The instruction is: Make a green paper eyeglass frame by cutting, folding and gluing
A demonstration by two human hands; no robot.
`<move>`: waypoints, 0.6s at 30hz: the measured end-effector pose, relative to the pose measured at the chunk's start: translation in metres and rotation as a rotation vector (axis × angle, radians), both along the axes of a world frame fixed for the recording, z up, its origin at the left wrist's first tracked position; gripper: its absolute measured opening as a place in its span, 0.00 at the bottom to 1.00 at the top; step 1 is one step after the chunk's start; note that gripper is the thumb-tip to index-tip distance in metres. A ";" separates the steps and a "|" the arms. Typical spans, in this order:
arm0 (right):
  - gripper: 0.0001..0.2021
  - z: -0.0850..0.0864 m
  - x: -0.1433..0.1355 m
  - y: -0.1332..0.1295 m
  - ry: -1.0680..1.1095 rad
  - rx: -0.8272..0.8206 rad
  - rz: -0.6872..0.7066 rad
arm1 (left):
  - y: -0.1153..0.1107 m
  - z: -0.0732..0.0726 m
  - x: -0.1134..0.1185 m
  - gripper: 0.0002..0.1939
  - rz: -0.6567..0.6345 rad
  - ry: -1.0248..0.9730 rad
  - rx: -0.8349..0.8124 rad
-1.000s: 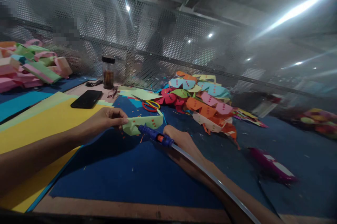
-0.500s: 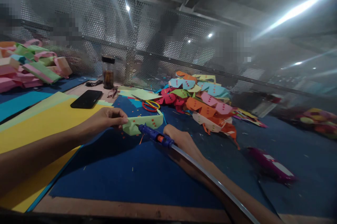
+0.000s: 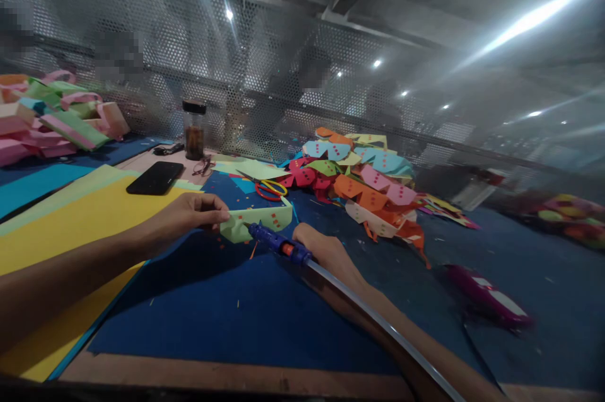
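Observation:
Between the thumb and fingers of my left hand (image 3: 201,213) is the end of a folded pale green paper piece (image 3: 262,218) marked with small orange-red squares. My right hand (image 3: 326,251) is closed around a blue hot glue gun (image 3: 278,244), its grip hidden behind the hand. A long clear glue stick (image 3: 378,317) runs out of the gun's rear toward the lower right. The gun's nozzle is at the paper's near face; whether it touches, I cannot tell. Scissors (image 3: 271,189) with red and yellow handles lie just beyond the paper.
Decorated folded paper pieces (image 3: 363,184) are heaped right of centre. Large yellow sheets (image 3: 94,225) and a black phone (image 3: 155,178) lie at left, with a dark-lidded jar (image 3: 194,131) behind. A purple object (image 3: 489,298) sits at right. Perforated metal mesh (image 3: 189,55) stands behind the table.
My hands, the glue gun and the green paper stay almost exactly in place. Behind the mesh, dim figures of people have shifted.

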State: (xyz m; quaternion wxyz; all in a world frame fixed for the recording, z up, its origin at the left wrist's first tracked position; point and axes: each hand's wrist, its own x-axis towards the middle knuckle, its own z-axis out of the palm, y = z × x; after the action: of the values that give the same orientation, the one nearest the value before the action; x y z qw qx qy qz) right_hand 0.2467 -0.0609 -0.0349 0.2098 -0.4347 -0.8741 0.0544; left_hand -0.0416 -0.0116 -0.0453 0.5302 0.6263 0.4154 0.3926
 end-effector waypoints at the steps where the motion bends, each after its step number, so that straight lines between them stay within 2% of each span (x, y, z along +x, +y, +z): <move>1: 0.10 0.000 0.000 0.000 -0.002 0.004 -0.002 | 0.000 0.000 0.000 0.12 0.001 -0.004 -0.002; 5: 0.11 0.004 -0.001 -0.004 0.043 -0.026 -0.007 | 0.000 0.001 0.000 0.12 0.000 -0.014 -0.008; 11: 0.12 0.011 -0.006 -0.012 0.284 -0.149 -0.043 | 0.002 -0.001 -0.002 0.12 0.000 -0.014 -0.013; 18: 0.15 0.008 -0.014 -0.011 0.419 -0.410 -0.167 | 0.003 0.003 -0.002 0.13 0.049 -0.047 -0.031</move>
State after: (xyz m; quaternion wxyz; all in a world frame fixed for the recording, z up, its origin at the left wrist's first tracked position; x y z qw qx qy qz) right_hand 0.2323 -0.0719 -0.0268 0.2974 -0.5177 -0.7438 0.3006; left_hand -0.0434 -0.0085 -0.0426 0.5395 0.5983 0.4242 0.4136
